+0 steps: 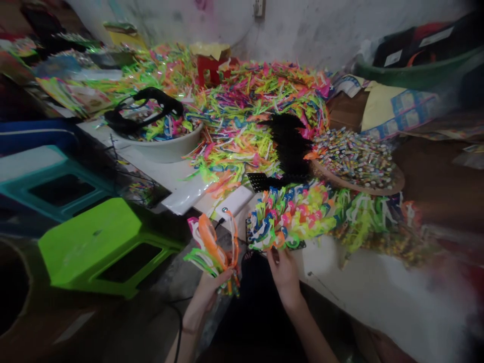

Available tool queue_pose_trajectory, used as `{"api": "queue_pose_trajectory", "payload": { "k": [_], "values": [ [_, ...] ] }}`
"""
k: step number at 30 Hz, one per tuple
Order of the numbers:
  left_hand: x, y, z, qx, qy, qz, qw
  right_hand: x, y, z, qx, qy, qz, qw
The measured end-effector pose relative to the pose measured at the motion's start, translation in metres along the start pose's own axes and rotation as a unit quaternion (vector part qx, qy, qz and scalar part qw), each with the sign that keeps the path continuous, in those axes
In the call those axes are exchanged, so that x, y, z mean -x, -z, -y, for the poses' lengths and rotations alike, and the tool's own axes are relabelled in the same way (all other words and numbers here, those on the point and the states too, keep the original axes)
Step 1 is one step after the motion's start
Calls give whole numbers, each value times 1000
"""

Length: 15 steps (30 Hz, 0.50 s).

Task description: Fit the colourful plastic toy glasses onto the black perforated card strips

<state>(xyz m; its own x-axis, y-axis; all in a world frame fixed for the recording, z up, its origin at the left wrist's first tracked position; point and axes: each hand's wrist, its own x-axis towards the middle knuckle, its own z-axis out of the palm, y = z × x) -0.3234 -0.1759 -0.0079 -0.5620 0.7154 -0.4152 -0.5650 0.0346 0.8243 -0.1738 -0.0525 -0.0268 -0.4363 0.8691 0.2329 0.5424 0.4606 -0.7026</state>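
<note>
My left hand (209, 292) grips a bunch of thin plastic loop pieces (212, 247), orange, pink, green and white, held up below the table edge. My right hand (283, 267) pinches the near edge of a black perforated rack (260, 182) that is packed with upright colourful plastic pieces (291, 214). The rack rests on the white table (363, 282) right in front of me. Behind it lies a large heap of loose neon plastic pieces (242, 116) and a stack of black racks (289, 143).
A round tray of small beads or batteries (355, 161) stands right of the heap. A white bowl (166, 146) with pieces and black straps stands at left. A green stool (102, 242) and a teal stool (56, 186) stand lower left. A red stool (209, 68) sits near the wall.
</note>
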Motion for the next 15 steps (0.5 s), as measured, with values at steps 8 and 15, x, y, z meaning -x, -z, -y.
{"api": "queue_pose_trajectory", "payload": {
  "k": [8, 15],
  "values": [
    [1, -2, -1, 5, -22, -8, 1000, -1, 3, 1, -8, -1, 31, 999],
    [3, -8, -5, -14, -13, 5, 1000, -2, -6, 0, 34, 19, -1, 999]
  ]
}}
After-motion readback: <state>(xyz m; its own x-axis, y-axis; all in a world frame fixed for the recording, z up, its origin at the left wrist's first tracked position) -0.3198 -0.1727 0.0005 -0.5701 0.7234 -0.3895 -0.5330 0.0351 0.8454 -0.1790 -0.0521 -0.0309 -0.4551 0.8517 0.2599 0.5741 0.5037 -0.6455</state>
